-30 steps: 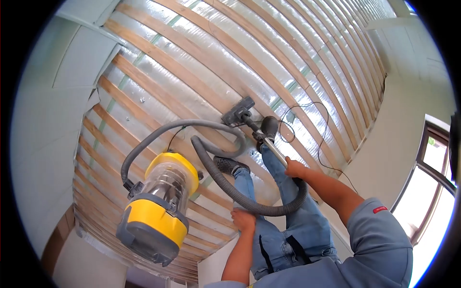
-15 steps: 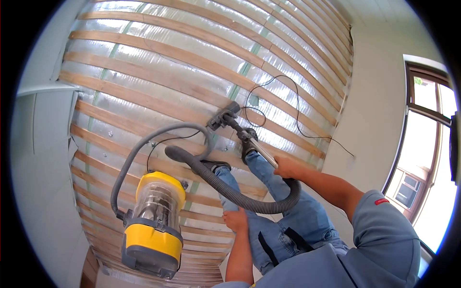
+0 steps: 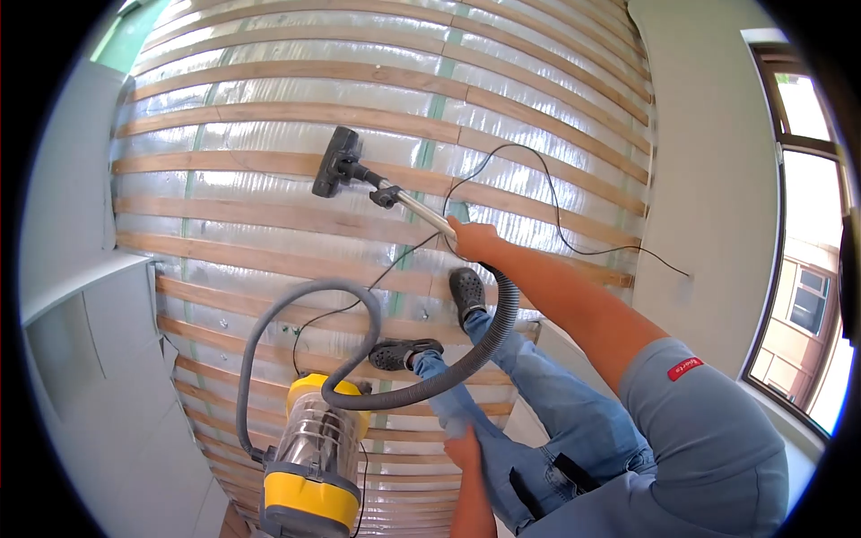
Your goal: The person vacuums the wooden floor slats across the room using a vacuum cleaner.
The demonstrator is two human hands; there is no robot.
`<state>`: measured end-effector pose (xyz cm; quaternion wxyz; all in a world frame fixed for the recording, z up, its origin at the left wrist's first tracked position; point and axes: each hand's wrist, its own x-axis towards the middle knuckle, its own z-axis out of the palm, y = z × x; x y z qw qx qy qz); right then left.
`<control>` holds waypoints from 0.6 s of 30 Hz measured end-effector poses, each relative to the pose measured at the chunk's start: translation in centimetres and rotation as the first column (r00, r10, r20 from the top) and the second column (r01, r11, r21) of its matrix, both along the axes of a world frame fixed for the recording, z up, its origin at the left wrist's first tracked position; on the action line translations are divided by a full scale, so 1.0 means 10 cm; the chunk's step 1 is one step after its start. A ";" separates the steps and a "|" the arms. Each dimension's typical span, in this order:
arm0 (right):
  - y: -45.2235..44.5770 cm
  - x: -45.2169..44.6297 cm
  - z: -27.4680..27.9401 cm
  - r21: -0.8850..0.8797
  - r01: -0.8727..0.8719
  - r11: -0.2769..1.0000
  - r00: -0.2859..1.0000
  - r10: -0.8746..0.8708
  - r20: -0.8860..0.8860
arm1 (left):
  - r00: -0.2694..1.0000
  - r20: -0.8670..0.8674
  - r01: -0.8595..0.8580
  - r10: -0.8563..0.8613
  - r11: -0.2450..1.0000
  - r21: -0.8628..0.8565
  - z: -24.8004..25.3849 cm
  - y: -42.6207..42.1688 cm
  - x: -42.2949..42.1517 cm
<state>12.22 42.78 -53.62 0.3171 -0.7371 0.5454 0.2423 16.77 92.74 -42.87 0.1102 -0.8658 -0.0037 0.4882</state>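
Observation:
My right hand (image 3: 473, 240) is closed around the metal wand of the vacuum cleaner (image 3: 423, 213), where the grey ribbed hose (image 3: 475, 359) joins it. At the wand's far end, the dark floor head (image 3: 337, 162) sits over the wooden strips and foil. My left hand (image 3: 463, 450) rests against the leg of my jeans (image 3: 565, 403), with its fingers laid on the cloth and only partly visible. The yellow and grey vacuum cleaner (image 3: 318, 448), with a clear middle section, stands at the lower left. Its hose loops up and round to the wand.
Wooden strips (image 3: 296, 115) run across the silvery foil floor (image 3: 269, 184). A black cable (image 3: 558, 211) curls over them toward the right wall (image 3: 686, 206). My dark clogs (image 3: 467, 292) stand on the strips. White cabinets (image 3: 117, 359) line the left, and a window (image 3: 803, 251) is at the right.
My right arm has stretched forward, pushing the wand and floor head away and to the left. The hose has shifted with it. My left hand stays at my leg.

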 end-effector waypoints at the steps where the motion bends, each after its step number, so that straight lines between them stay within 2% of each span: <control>1: -0.13 -0.06 0.07 0.061 0.018 0.998 0.999 -0.016 -0.028 | 0.995 -0.052 -0.085 0.083 0.996 -0.039 -0.13 0.17 0.01; 2: -0.17 -0.20 0.06 0.064 0.026 0.998 1.000 -0.025 -0.017 | 0.981 -0.106 -0.173 0.165 0.982 -0.072 -0.19 0.24 0.04; 3: -0.20 -0.43 0.04 0.102 0.015 0.995 0.999 -0.010 -0.051 | 0.983 -0.095 -0.166 0.159 0.984 -0.071 -0.14 0.12 0.07; 5: -0.17 -0.87 0.14 0.198 0.029 0.980 0.994 -0.007 -0.108 | 0.925 0.169 -0.252 0.340 0.882 -0.398 0.20 -0.33 0.15; 7: -0.12 -1.32 0.29 0.231 0.033 0.972 0.989 0.001 -0.147 | 0.925 0.353 0.005 0.139 0.926 -0.377 0.39 -0.76 0.27; 8: -0.03 -1.55 0.28 0.220 0.015 0.975 0.987 0.020 -0.158 | 0.923 0.358 0.004 0.145 0.923 -0.384 0.46 -1.03 0.30; 9: 0.04 -1.73 0.36 0.231 0.042 0.972 0.988 -0.006 -0.157 | 0.917 0.399 0.188 0.007 0.875 -0.446 0.57 -1.25 0.35; 11: 0.12 -2.01 0.47 0.239 0.070 0.968 0.989 -0.036 -0.144 | 0.869 0.457 0.433 -0.190 0.738 -0.517 0.64 -1.69 0.36; 12: 0.18 -2.11 0.52 0.246 0.068 0.967 0.987 -0.029 -0.159 | 0.848 0.464 0.499 -0.256 0.680 -0.537 0.65 -1.90 0.35; 13: 0.22 -2.20 0.57 0.252 0.065 0.966 0.984 -0.020 -0.177 | 0.844 0.470 0.505 -0.258 0.678 -0.534 0.63 -2.12 0.35; 15: 0.31 -2.31 0.66 0.242 0.049 0.969 0.988 -0.011 -0.156 | 0.604 0.458 0.770 -0.652 0.332 -0.544 0.56 -2.39 0.36; 16: 0.34 -2.35 0.72 0.227 0.033 0.973 0.990 0.000 -0.140 | 0.605 0.459 0.771 -0.650 0.334 -0.543 0.47 -2.37 0.36; 18: 0.43 -2.41 0.94 0.167 0.041 0.985 0.995 -0.025 -0.098 | 0.449 0.351 0.747 -0.821 0.130 -0.652 0.29 -2.42 0.37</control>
